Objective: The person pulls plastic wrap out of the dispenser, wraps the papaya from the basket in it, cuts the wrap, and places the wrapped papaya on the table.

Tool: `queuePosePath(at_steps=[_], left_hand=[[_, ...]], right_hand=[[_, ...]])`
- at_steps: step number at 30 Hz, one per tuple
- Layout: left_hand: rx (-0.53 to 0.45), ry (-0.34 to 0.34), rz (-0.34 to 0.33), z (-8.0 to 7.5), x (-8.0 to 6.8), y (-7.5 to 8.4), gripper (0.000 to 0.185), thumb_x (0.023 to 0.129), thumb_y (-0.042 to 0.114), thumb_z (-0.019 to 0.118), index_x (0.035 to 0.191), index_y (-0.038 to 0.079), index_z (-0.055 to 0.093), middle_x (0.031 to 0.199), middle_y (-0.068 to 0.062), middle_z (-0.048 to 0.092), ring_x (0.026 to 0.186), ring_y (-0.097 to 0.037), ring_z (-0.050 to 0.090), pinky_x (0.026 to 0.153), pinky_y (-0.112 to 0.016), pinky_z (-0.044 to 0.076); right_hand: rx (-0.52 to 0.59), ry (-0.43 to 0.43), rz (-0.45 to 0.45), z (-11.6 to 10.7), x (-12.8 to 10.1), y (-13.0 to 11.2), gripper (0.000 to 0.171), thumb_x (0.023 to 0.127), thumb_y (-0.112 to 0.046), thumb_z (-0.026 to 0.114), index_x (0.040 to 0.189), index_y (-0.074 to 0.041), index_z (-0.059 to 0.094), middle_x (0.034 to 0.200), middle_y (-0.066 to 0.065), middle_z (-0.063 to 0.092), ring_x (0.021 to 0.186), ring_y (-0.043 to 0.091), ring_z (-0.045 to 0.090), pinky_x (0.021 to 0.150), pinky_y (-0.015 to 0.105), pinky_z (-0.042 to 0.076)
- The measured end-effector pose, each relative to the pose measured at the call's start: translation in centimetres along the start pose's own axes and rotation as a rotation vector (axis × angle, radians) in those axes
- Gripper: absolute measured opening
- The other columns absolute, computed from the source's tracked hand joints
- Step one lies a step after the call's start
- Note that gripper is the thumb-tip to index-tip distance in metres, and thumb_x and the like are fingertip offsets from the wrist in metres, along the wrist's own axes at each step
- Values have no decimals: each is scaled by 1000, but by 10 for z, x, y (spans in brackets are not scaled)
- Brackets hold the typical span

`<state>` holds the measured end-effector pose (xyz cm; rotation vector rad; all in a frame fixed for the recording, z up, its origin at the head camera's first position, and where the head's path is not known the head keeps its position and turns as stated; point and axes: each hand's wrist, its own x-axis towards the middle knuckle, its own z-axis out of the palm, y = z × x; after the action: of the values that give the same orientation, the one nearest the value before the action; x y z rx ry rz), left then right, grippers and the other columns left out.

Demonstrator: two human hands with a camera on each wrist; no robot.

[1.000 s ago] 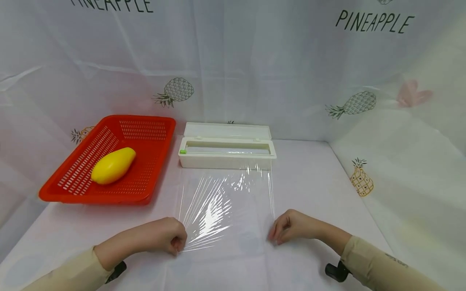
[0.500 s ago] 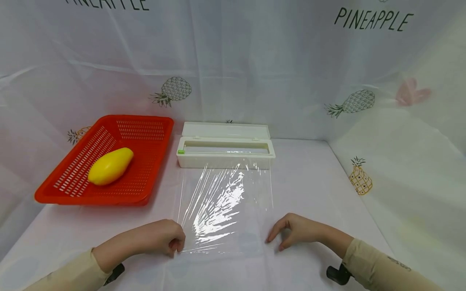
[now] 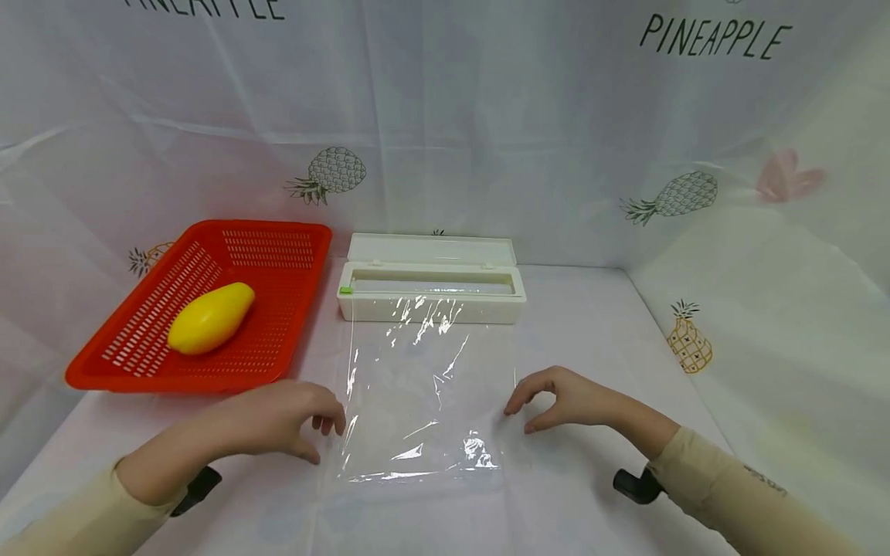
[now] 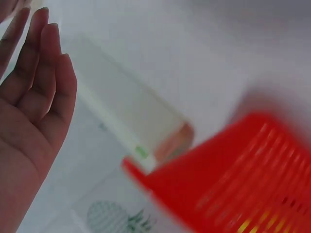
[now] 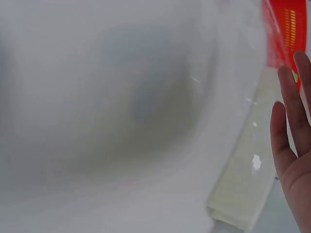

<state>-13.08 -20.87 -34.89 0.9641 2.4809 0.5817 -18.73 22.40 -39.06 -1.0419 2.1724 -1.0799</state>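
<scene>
In the head view a sheet of cling film (image 3: 410,401) lies over the white tabletop, running out from a white cling film dispenser (image 3: 431,310) whose lid stands raised at the back. Beside the film's left edge is my left hand (image 3: 278,417), fingers loosely bent and apart from the thumb, with nothing held. My right hand (image 3: 573,398) hovers by the right edge, thumb and fingers parted and empty. Both wrist views show relaxed, extended fingers: the left hand (image 4: 36,92) near the dispenser (image 4: 126,97), the right hand (image 5: 294,131) overlapping the dispenser (image 5: 248,155).
A red plastic basket (image 3: 306,309) stands at the left, close to the left forearm, with a yellow mango-shaped fruit (image 3: 212,318) inside. A pineapple-print cloth (image 3: 445,131) hangs as a wall behind the table and along its right side.
Both hands have let go of the film's near corners and moved away from the near edge, fingers spreading. The film now lies looser and flatter.
</scene>
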Motion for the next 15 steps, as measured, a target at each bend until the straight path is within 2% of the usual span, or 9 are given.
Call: queuePosePath(at_steps=[3,7,10,15], left_hand=[[70,74,3,-26,-5,3,33,72,29,87,99,29,68,86,21,58,80,-5,55,71,-26,53],[165,188,-3,-52,-12,1,35,73,26,87,102,27,69,90,19,60,83,-5,57,73,-28,54],[203,244,-56,-68,-15,-4,38,72,23,87,105,26,69,95,17,62,89,-8,59,76,-29,54],[199,306,-128,-89,-22,-21,43,71,22,89,110,23,69,101,10,64,95,-16,59,76,-33,54]], right_hand=[[-46,23,-31,-13,12,-11,29,79,-7,81,107,-13,74,107,-5,70,106,14,61,93,49,47],[-83,46,-85,-29,27,-22,33,78,-8,82,109,-18,73,110,0,70,107,14,61,94,44,48],[-90,58,-115,-40,38,-29,34,79,-9,82,110,-16,72,112,1,69,108,15,60,95,44,47],[-91,79,-135,-54,53,-36,36,79,-14,83,112,-15,71,115,-2,67,110,16,59,98,45,45]])
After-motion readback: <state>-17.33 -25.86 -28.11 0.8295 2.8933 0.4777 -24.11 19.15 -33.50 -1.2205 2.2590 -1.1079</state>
